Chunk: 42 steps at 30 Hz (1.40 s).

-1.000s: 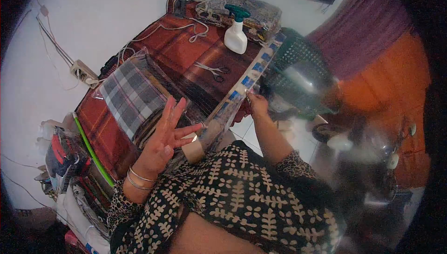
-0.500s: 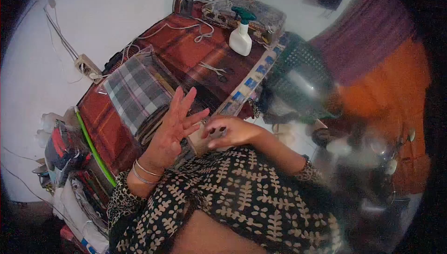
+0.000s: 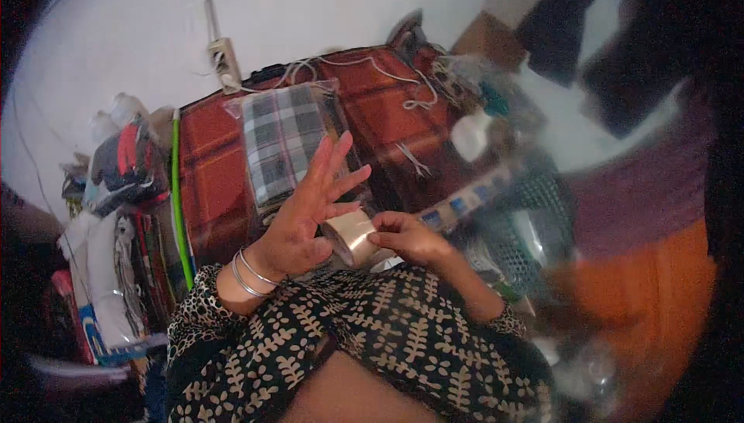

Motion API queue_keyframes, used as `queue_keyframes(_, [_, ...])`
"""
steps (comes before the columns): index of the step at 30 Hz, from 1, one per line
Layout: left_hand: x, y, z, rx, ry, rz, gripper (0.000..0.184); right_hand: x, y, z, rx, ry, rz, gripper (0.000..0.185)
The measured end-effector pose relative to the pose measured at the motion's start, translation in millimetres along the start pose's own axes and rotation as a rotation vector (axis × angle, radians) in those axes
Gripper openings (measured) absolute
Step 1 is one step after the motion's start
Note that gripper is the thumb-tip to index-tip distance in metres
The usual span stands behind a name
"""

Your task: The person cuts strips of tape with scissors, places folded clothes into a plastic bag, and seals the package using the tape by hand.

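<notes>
A roll of wide, shiny tan tape is between my two hands, just above my lap. My right hand pinches its right side with thumb and fingers. My left hand, with bangles at the wrist, has its fingers spread at the roll's left end. Whether the left palm touches the roll, I cannot tell. Behind the left fingers lies grey plaid cloth in clear plastic. A pair of scissors rests on the dark part of the red plaid cover beyond my hands.
An iron with a pale cord stands at the far edge of the red plaid cover. To the right are a white spray bottle and a green mesh basket. A bright green strip borders stacked bags on the left.
My view has turned, shifting the surface's items. The tape roll now shows plainly, with my right hand pinching its side. My left hand remains spread.
</notes>
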State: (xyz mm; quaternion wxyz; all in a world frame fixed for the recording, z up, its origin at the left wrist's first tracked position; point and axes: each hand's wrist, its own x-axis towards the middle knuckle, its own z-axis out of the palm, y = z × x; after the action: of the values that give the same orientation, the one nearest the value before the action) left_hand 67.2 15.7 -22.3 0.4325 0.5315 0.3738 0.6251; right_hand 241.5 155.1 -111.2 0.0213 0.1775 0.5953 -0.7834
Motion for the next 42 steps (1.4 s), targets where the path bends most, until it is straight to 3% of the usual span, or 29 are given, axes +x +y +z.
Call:
queue_keyframes(4, [2.0, -6.2, -11.5, -0.016, 0.106, 0.044, 0.108, 2.1, -23.6, -27.4, 0.117, -0.173, -0.026, 0.024])
queue_keyframes(7, [5.9, -17.2, -22.9, 0.061, 0.13, 0.123, 0.097, 2.5, -50.0, -36.5, 0.105, -0.171, -0.015, 0.022])
queue_keyframes(9, [6.6, -23.3, -36.0, 0.35, 0.16, 0.216, 0.088, 1.3, -60.6, -52.7, 0.149, -0.161, -0.068, 0.029])
queue_keyframes(10, [-2.5, -18.7, -33.9, 0.354, 0.162, 0.229, 0.088, 0.1, -58.3, -59.9, 0.136, -0.163, -0.074, 0.029])
queue_keyframes(12, [-7.7, -7.4, -28.6, 0.257, 0.355, 0.054, 0.083, 20.0, -61.6, -94.1, 0.002, 0.135, -0.085, 0.031])
queue_keyframes(14, [-9.0, -7.9, -32.4, 0.181, 0.359, 0.031, 0.082, 47.8, -68.3, -120.9, -0.495, 0.484, -0.151, 0.022])
queue_keyframes(16, [-11.5, -4.2, -33.4, 0.107, 0.374, 0.012, 0.083, 97.9, -42.1, -175.0, -0.865, 0.679, -0.235, 0.024])
queue_keyframes(17, [-18.9, -0.2, -29.4, -0.079, 0.323, -0.071, 0.084, 110.1, -19.2, -193.4, -0.86, 0.669, -0.236, 0.024])
queue_keyframes(18, [-16.7, 3.1, -29.3, -0.264, 0.286, -0.141, 0.085, 132.9, -6.0, -217.8, -1.053, 0.729, -0.291, 0.028])
queue_keyframes(19, [-12.7, 6.2, -27.1, -0.264, 0.311, -0.212, 0.088, 154.2, 7.0, -235.3, -1.242, 0.79, -0.35, 0.032])
queue_keyframes(20, [-12.4, 5.5, -26.3, -0.257, 0.326, -0.208, 0.088, 172.6, 24.2, -246.4, -1.241, 0.775, -0.359, 0.032])
queue_keyframes(22, [-10.1, 8.2, -25.5, -0.387, 0.271, -0.266, 0.089, 187.9, 23.8, -234.6, -1.675, 1.008, -0.266, 0.04])
queue_keyframes(25, [-21.9, 10.8, -22.4, -0.381, 0.237, -0.322, 0.094, 129.0, -41.2, -120.9, -1.491, 0.888, -0.356, 0.048])
queue_keyframes(27, [-21.2, 10.1, -20.2, -0.37, 0.22, -0.365, 0.103, 108.0, -85.3, -63.9, -0.696, 0.287, -0.346, 0.05])
queue_keyframes(29, [-16.5, 10.3, -15.4, -0.35, 0.206, -0.366, 0.106, 88.6, -101.9, -21.2, -0.224, -0.087, -0.305, 0.054])
queue_keyframes(32, [-21.1, 1.8, -17.3, -0.294, 0.121, -0.341, 0.104, 81.7, -102.9, 6.6, -0.083, -0.245, -0.183, 0.047])
queue_keyframes(34, [-21.8, 0.6, -15.5, -0.107, 0.103, -0.362, 0.105, 88.2, -88.0, 13.5, 0.023, -0.25, -0.176, 0.037])
queue_keyframes(36, [-24.6, -4.0, -18.2, -0.153, 0.128, -0.328, 0.104, 87.9, -80.3, 20.0, 0.236, -0.084, -0.088, 0.027])
queue_keyframes(39, [-20.6, -6.3, -18.2, -0.053, 0.198, -0.279, 0.104, 83.8, -80.6, 22.4, 0.031, 0.085, -0.153, 0.019])
queue_keyframes(40, [-19.7, -11.0, -21.0, 0.247, 0.19, -0.265, 0.103, 82.9, -76.7, 23.6, 0.029, 0.083, -0.151, 0.019])
queue_keyframes(41, [-21.5, -14.7, -23.0, 0.549, 0.178, -0.242, 0.103, 82.0, -69.0, 25.0, -0.202, 0.211, -0.38, 0.017])
queue_keyframes(42, [-23.6, -15.3, -23.9, 0.545, 0.178, -0.241, 0.103, 81.1, -63.1, 26.7, -0.433, 0.34, -0.604, 0.015])
